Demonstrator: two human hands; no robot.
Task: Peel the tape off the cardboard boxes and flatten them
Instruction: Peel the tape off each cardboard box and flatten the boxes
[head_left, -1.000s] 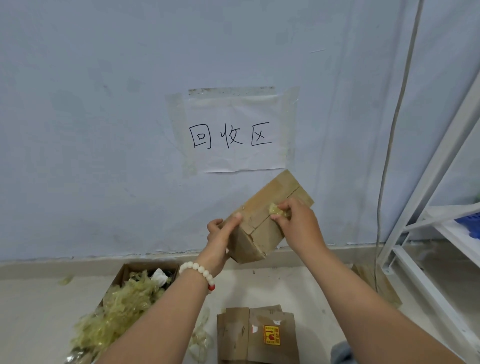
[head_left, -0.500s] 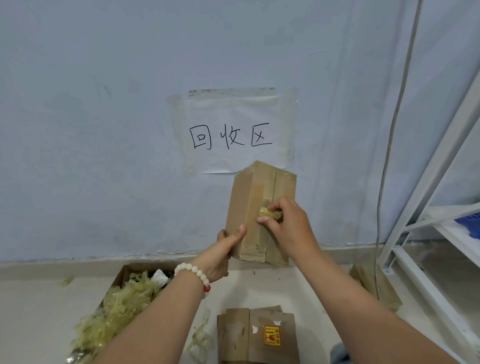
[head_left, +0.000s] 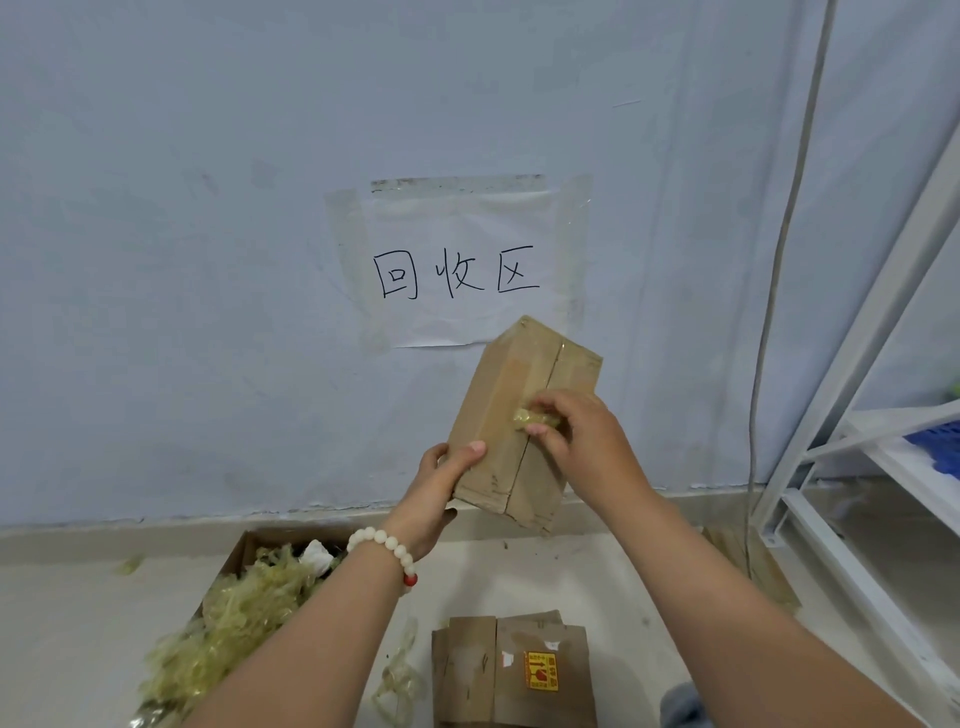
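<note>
Cardboard box (head_left: 498, 384) held on end in mid-air before the wall (head_left: 208, 260). Left grip (head_left: 441, 483) clasps its lower left edge, thumb on front; right grip (head_left: 576, 441) pinches a tape wad (head_left: 532, 417) at centre seam. Prob. light, stiff, dentable; tape sticky, so pull close to seam.

This is looking like the recycling corner of a storeroom. A handwritten paper sign (head_left: 457, 270) reading 回收区 (recycling area) is hanging taped to the pale blue wall (head_left: 156, 260). Below it, an open carton (head_left: 236, 556) is sitting on the floor (head_left: 62, 623), overflowing with crumpled tape strips (head_left: 234, 623), and flattened cardboard boxes (head_left: 514, 670) are lying near it. A white metal shelving rack (head_left: 878, 312) is standing along the right side.
</note>
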